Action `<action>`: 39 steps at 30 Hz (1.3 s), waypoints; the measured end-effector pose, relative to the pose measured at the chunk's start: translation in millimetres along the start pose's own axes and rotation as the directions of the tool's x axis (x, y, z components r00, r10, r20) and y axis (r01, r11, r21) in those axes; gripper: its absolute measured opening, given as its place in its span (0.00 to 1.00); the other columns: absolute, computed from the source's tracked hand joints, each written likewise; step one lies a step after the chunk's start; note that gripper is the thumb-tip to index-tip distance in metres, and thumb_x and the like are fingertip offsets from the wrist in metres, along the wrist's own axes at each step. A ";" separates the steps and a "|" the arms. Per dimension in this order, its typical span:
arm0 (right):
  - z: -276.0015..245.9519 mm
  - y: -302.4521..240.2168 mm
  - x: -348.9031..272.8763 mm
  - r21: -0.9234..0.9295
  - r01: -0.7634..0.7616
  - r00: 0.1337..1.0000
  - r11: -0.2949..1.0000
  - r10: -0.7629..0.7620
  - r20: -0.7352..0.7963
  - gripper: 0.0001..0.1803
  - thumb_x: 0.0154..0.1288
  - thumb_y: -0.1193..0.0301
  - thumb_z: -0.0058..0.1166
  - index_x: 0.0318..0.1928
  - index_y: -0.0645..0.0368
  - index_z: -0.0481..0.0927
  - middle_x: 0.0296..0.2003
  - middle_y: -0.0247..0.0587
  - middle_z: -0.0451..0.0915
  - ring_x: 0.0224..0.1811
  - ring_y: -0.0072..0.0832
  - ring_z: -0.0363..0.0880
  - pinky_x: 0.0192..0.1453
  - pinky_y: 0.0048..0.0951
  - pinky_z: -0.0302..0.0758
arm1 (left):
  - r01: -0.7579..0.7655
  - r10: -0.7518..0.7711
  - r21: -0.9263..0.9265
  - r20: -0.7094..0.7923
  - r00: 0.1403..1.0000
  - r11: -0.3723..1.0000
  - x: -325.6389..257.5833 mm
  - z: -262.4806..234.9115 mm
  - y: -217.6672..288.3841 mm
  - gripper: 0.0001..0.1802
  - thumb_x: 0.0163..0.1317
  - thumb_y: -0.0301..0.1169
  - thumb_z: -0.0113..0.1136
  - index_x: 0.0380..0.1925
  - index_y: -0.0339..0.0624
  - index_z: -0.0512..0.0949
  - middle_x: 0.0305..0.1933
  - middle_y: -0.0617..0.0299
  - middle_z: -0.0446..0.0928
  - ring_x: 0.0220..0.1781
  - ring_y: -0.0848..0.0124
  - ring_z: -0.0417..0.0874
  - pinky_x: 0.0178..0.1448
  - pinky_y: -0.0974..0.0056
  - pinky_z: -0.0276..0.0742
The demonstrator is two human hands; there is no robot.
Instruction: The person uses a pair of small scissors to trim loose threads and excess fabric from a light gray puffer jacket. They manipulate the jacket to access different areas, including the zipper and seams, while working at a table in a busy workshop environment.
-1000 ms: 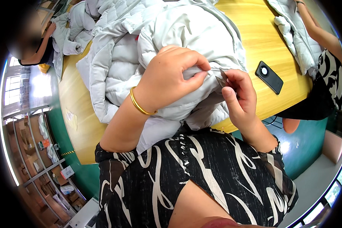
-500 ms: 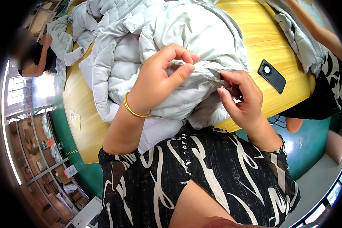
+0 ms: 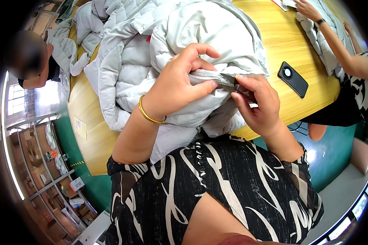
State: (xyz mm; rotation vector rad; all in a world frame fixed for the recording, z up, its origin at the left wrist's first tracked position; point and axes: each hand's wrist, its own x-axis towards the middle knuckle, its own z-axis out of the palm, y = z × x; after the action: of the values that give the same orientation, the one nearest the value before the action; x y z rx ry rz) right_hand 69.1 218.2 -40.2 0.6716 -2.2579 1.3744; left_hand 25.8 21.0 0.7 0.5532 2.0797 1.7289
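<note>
- Right hand [image 3: 261, 100]: thumb and forefinger closed around dark snips [image 3: 238, 85]; handles mostly hidden in the grip.
- Snips' blades point leftward, toward the left hand, their long axis running roughly in line with the garment edge. Tip right at the edge; contact cannot be made out.
- Left hand [image 3: 178, 83]: forefinger raised and curved, thumb and fingers apart with the grey seamed edge [image 3: 206, 74] in the gap. Whether it is pinched, cannot tell.
- Edge runs left to right between both hands, left hand at its near-left stretch, snips by its right end. Left hand overlaps the edge; right hand meets it only through the tool.
- Pale grey padded garment [image 3: 137, 61] lies bunched beyond and beneath both hands, mostly ahead and to the left, on the yellow surface [image 3: 282, 43].
- Dark phone [image 3: 292, 79] lies to the right of the right hand, apart from the garment.
- Farther right, a co-worker's forearm [image 3: 334, 45] reaches over another pale garment [image 3: 317, 38].
</note>
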 end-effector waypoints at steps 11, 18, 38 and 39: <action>3.4 1.2 4.1 -0.006 0.040 0.999 0.999 -0.040 -0.005 0.16 0.48 0.80 0.60 0.41 0.62 0.74 0.26 0.43 0.75 0.23 0.34 0.74 0.26 0.28 0.69 | -0.026 0.026 0.014 0.002 1.000 1.000 1.3 0.3 -2.0 0.26 0.49 0.20 0.59 0.50 0.39 0.64 0.36 0.60 0.76 0.43 0.77 0.74 0.51 0.71 0.66; 4.3 -0.5 5.5 0.005 0.034 0.999 0.999 -0.034 -0.004 0.16 0.47 0.81 0.59 0.40 0.63 0.74 0.26 0.43 0.75 0.23 0.33 0.74 0.25 0.27 0.69 | -0.044 0.044 0.026 0.002 0.999 0.999 0.3 -0.1 -2.9 0.26 0.49 0.20 0.60 0.50 0.39 0.64 0.36 0.60 0.76 0.43 0.77 0.74 0.51 0.72 0.66; -36.4 0.4 -9.4 0.231 -0.126 0.988 0.965 0.144 -0.060 0.15 0.55 0.80 0.53 0.45 0.66 0.72 0.29 0.31 0.67 0.27 0.13 0.61 0.30 0.13 0.59 | -0.001 0.004 0.061 -0.047 0.999 0.998 -6.2 6.0 1.7 0.25 0.50 0.21 0.59 0.49 0.40 0.67 0.36 0.62 0.76 0.40 0.78 0.73 0.47 0.73 0.67; -35.5 4.5 -10.9 0.166 -0.131 0.980 0.977 0.153 -0.127 0.14 0.56 0.79 0.53 0.44 0.65 0.72 0.28 0.29 0.66 0.26 0.13 0.60 0.29 0.12 0.58 | -0.006 0.009 0.052 -0.062 0.998 0.999 -6.3 6.6 1.6 0.24 0.49 0.21 0.59 0.49 0.40 0.68 0.36 0.62 0.76 0.40 0.77 0.73 0.48 0.72 0.67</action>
State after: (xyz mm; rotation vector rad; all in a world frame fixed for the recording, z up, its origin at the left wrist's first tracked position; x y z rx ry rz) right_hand 78.6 254.0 -34.3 0.4529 -2.1386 1.6288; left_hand 34.7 23.5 1.3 0.5294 2.1732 1.7218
